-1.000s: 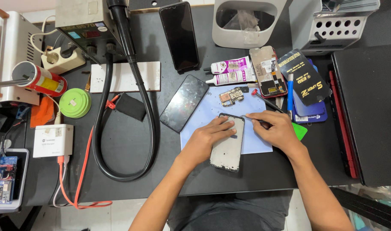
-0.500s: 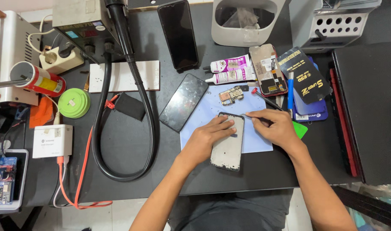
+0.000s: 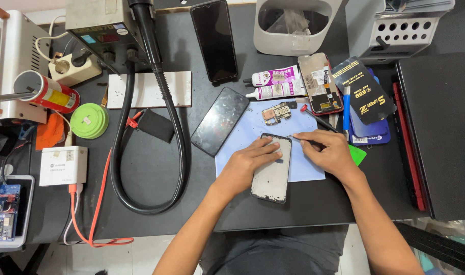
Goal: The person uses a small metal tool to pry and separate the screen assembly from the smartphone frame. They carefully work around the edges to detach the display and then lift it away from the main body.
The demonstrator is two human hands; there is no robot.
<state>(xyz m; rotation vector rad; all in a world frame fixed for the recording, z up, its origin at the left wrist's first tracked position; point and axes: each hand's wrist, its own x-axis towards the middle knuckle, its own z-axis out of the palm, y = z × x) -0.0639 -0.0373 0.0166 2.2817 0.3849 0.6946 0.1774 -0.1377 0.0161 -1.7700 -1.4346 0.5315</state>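
1. Your left hand (image 3: 252, 162) lies flat, fingers spread narrow, pressing on the upper half of the opened phone frame (image 3: 271, 173); it grips nothing, it only pins the frame down.
2. Your right hand (image 3: 328, 150) is closed around a thin metal tool (image 3: 297, 137), pinched between thumb and fingertips, with the tip pointing toward 9 o'clock and meeting the frame's top right corner.
3. The phone frame sits at the middle of the bench just in front of you, long axis running 12 to 6 o'clock, slightly tilted. Its upper part rests on the pale blue work mat (image 3: 303, 170), its lower end hangs past the mat onto the dark table (image 3: 156, 173).
4. At 12 o'clock from the frame, on the mat, lies a small circuit board (image 3: 275, 112).
5. At 10 o'clock from the frame a dark phone screen (image 3: 219, 121) lies tilted, near your left hand but apart from it.
6. Farther out at 12 o'clock are two glue tubes (image 3: 273, 84), side by side, and at 11 o'clock a black phone (image 3: 214, 39) lying flat.
7. At 1 o'clock from your right hand sit an opened phone back (image 3: 320, 84) and a stack of dark packets (image 3: 364, 97).
8. Out at 9 o'clock, a thick black hose (image 3: 179, 153) loops across the table, with a green round tin (image 3: 89, 120) beyond it.
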